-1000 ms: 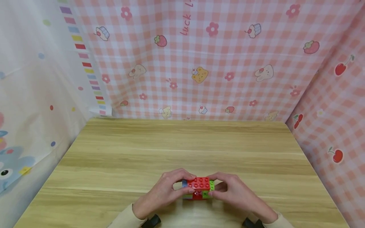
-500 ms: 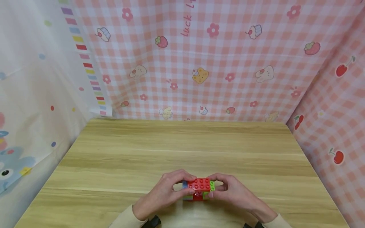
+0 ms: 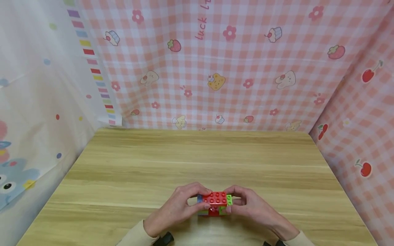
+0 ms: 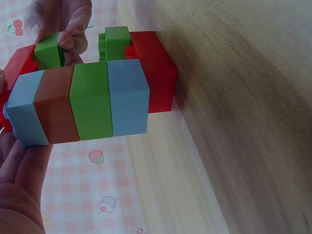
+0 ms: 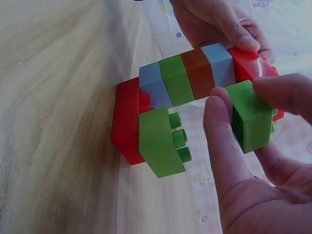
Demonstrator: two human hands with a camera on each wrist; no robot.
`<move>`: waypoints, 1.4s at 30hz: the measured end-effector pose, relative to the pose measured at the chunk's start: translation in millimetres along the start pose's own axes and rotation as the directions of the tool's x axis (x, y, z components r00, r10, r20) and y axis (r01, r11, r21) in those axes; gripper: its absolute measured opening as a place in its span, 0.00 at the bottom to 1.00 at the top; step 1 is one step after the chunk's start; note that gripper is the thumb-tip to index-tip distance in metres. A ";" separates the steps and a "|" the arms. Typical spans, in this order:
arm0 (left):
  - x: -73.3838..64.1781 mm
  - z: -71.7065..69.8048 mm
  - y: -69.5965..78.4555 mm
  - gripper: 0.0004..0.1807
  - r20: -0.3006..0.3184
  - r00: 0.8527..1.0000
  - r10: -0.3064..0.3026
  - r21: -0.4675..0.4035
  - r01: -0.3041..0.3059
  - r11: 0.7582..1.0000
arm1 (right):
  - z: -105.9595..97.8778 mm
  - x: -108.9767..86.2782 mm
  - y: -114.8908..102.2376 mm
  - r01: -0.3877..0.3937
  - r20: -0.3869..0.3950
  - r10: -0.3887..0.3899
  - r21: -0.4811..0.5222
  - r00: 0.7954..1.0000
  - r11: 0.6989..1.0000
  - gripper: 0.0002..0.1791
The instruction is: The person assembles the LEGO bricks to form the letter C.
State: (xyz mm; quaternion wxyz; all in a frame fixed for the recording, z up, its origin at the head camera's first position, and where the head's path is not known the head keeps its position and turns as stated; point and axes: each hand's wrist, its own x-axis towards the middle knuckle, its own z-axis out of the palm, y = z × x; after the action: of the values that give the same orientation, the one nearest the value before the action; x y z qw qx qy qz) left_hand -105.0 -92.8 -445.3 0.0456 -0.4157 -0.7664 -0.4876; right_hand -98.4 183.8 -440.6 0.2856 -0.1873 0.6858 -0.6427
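Observation:
Red, green, blue and brown toy building bricks form a small structure at the table's near middle. A red base brick (image 5: 126, 122) lies at the table, bearing a lower green brick (image 5: 158, 144) with bare studs. On the base's left side rises a column of blue, green, brown (image 4: 57, 105) and blue bricks. A red top brick (image 3: 218, 198) caps this column and reaches right. My left hand (image 3: 180, 205) grips its left part between thumb and fingers. My right hand (image 3: 255, 210) pinches another green brick (image 5: 251, 117) right at the top brick's right end, above the lower green one.
The wooden table (image 3: 197, 157) stretches behind and to both sides. A pink checked curtain (image 3: 191, 68) hangs at its back edge, a similar one (image 3: 354, 136) on the right, and a white patterned curtain (image 3: 37, 102) on the left.
The right wrist has lowered very slightly. Both hands keep their hold, and the bricks stay almost where they were.

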 end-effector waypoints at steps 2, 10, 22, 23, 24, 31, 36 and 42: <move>-0.2 -0.1 0.0 0.12 -0.001 1.000 0.000 -0.003 0.000 1.000 | -0.5 0.4 0.5 0.015 0.012 -0.015 0.006 1.000 1.000 0.22; -1.3 0.3 -0.6 0.12 -0.013 1.000 0.018 -0.002 -0.018 1.000 | 4.1 5.3 -4.6 0.013 0.005 -0.014 0.083 1.000 0.996 0.21; 0.5 2.1 -1.2 0.12 -0.005 0.998 0.064 0.015 -0.064 0.998 | 8.2 8.0 -11.3 0.017 -0.025 -0.015 0.069 1.000 0.997 0.19; 0.7 1.9 -1.1 0.12 -0.004 0.998 0.066 0.016 -0.066 0.998 | 7.4 7.8 -11.9 0.012 -0.025 -0.011 0.067 1.000 0.998 0.19; 0.9 1.7 -1.4 0.12 -0.005 0.997 0.075 0.022 -0.075 0.997 | 6.7 7.6 -12.6 0.007 -0.024 -0.006 0.065 1.000 0.998 0.20; 2.3 0.0 -1.0 0.12 0.004 0.996 0.091 0.048 -0.091 0.995 | 1.7 7.5 -16.3 -0.011 -0.002 0.011 0.054 1.000 0.998 0.20; 2.6 -0.8 2.0 0.12 0.017 1.000 0.023 0.035 -0.023 0.999 | 0.6 7.6 -18.4 -0.015 0.005 0.015 0.031 1.000 0.999 0.19; 2.8 -1.8 3.0 0.12 0.024 1.000 -0.013 0.035 0.012 0.999 | 2.1 9.0 -20.3 -0.003 0.004 0.003 0.025 1.000 1.000 0.19</move>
State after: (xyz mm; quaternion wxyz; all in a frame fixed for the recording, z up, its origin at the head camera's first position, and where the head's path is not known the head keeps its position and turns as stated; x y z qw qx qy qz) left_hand -105.3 -92.0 -440.9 0.0407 -0.4158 -0.7779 -0.4695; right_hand -106.3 174.5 -421.9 0.2903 -0.1842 0.6774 -0.6504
